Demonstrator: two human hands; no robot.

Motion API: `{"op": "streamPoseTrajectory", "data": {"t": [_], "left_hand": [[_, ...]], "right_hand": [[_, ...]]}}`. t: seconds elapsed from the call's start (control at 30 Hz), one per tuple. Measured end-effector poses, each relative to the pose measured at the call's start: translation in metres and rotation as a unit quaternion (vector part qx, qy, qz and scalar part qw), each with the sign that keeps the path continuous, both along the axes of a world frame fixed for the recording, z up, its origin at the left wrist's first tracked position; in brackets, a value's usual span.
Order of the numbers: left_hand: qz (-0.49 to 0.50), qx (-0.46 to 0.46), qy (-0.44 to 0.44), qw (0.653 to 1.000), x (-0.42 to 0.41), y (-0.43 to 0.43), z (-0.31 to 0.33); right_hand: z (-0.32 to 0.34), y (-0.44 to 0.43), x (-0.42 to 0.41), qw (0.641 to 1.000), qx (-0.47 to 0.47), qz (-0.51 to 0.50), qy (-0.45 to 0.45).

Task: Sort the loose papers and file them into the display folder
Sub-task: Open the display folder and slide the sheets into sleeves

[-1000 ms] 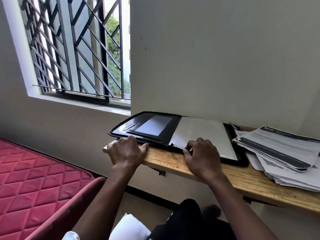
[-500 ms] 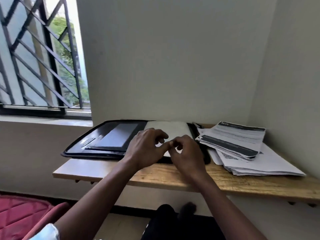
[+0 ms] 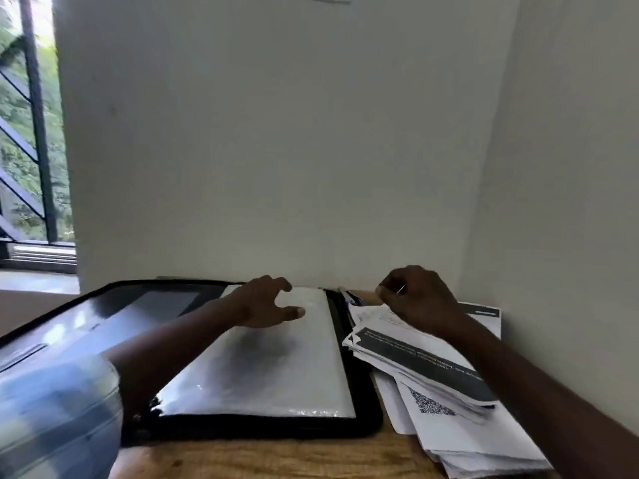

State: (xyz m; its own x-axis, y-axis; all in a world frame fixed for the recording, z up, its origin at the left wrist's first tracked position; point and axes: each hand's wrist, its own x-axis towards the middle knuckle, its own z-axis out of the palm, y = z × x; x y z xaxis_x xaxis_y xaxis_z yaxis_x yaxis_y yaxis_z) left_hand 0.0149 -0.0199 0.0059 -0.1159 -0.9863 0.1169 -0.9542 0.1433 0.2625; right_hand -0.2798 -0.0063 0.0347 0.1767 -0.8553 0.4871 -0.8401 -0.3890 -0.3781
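- Your display folder lies open on the desk; whether its top sleeve holds a sheet is unclear.
- The loose papers are piled just right of it, so most filing looks undone.
- Your left hand is spread and relaxed over the sleeve.
- Your right hand is curled on the pile; I cannot tell if it pinches a sheet.

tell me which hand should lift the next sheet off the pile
Right. The right hand sits on the paper pile, fingers curled on its far edge; the left hand is over the display folder.
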Motion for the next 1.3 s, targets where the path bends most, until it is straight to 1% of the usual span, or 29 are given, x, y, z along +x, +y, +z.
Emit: {"op": "streamPoseTrajectory", "data": {"t": [0.07,0.13,0.23,0.33,0.4,0.47,0.53,0.57,0.6,0.63,0.67,0.7,0.73,0.83,0.9,0.97,1.07,1.1,1.2,1.23,1.3], "left_hand": [[0.019,0.041,-0.055,0.997,0.002,-0.013,-0.011],[0.026,0.059,-0.085,0.994,0.000,-0.021,-0.024],[0.013,0.019,-0.088,0.996,-0.002,-0.015,-0.036],[0.012,-0.029,-0.049,0.998,0.002,-0.001,-0.044],[0.020,-0.045,-0.032,0.998,0.005,0.006,-0.045],[0.031,-0.039,-0.048,0.998,0.001,0.010,-0.042],[0.019,-0.065,-0.071,0.995,-0.010,0.014,-0.036],[-0.002,-0.092,-0.062,0.994,-0.018,0.016,-0.031],[-0.028,-0.112,-0.036,0.993,-0.030,0.018,-0.025],[-0.051,-0.120,0.010,0.991,-0.042,0.022,-0.018],[-0.066,-0.109,0.065,0.990,-0.057,0.024,-0.012],[-0.076,-0.074,0.111,0.988,-0.072,0.025,-0.007],[-0.081,-0.033,0.135,0.987,-0.086,0.024,-0.002],[-0.095,0.038,0.152,0.983,-0.111,0.009,-0.003],[-0.089,0.083,0.183,0.976,-0.116,-0.001,-0.009],[-0.086,0.126,0.241,0.959,-0.116,-0.005,-0.013],[-0.080,0.155,0.336,0.926,-0.110,-0.006,-0.012],[-0.078,0.178,0.371,0.908,-0.108,-0.007,-0.011],[-0.088,0.268,0.482,0.829,-0.097,-0.012,-0.013],[-0.094,0.288,0.498,0.813,-0.095,-0.013,-0.014],[-0.111,0.311,0.498,0.802,-0.092,-0.014,-0.016]], "right_hand": [[0.001,-0.020,-0.010,0.999,0.034,-0.013,0.009],[-0.008,-0.037,-0.015,0.998,0.051,-0.015,0.016],[-0.027,-0.054,-0.014,0.998,0.055,-0.005,0.022],[-0.050,-0.059,-0.012,0.999,0.036,0.009,0.008],[-0.057,-0.056,-0.011,0.998,0.041,0.026,0.030],[-0.058,-0.053,-0.012,0.997,0.045,0.043,0.049],[-0.058,-0.052,-0.013,0.997,0.039,0.051,0.042],[-0.058,-0.053,-0.012,0.997,0.041,0.056,0.037],[-0.060,-0.053,-0.012,0.997,0.046,0.056,0.038],[-0.062,-0.054,-0.011,0.996,0.050,0.057,0.040],[-0.065,-0.055,-0.010,0.996,0.051,0.056,0.046],[-0.067,-0.055,-0.011,0.996,0.049,0.057,0.049],[-0.067,-0.054,-0.012,0.996,0.047,0.059,0.045],[-0.067,-0.052,-0.017,0.997,0.039,0.060,0.014],[-0.066,-0.052,-0.021,0.999,0.026,0.034,0.012],[-0.065,-0.055,-0.025,1.000,0.018,0.007,0.009],[-0.061,-0.057,-0.031,0.999,0.002,-0.032,0.001],[-0.059,-0.056,-0.033,0.999,-0.006,-0.045,-0.001],[-0.046,-0.049,-0.037,0.995,-0.030,-0.098,-0.018],[-0.042,-0.047,-0.039,0.992,-0.035,-0.119,-0.028],[-0.035,-0.045,-0.046,0.985,-0.035,-0.158,-0.054]]}}
